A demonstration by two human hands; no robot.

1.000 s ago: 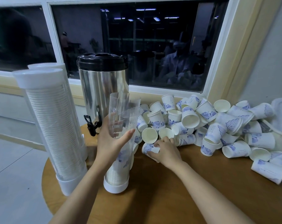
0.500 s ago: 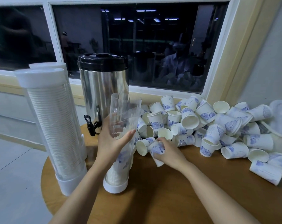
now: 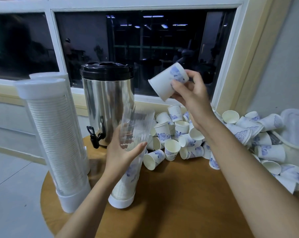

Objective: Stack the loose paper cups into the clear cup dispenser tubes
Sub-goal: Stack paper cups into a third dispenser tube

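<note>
The right hand (image 3: 191,95) is holding one tilted paper cup (image 3: 164,85) above and right of the clear tube (image 3: 138,121), which the left hand (image 3: 121,152) is gripping on the worktop (image 3: 179,203). A steel urn (image 3: 107,93) is standing just behind it; loose cups (image 3: 172,134) are crowding its right side.

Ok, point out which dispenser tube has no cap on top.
The tube the left hand holds, beside the steel urn: open-topped and partly filled. The two tubes further left wear white caps.

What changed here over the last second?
The right hand took a white paper cup with blue print from the pile and raised it, tilted, higher than the open clear plastic dispenser tube. The left hand still grips that tube; the full capped tube stayed put.
</note>
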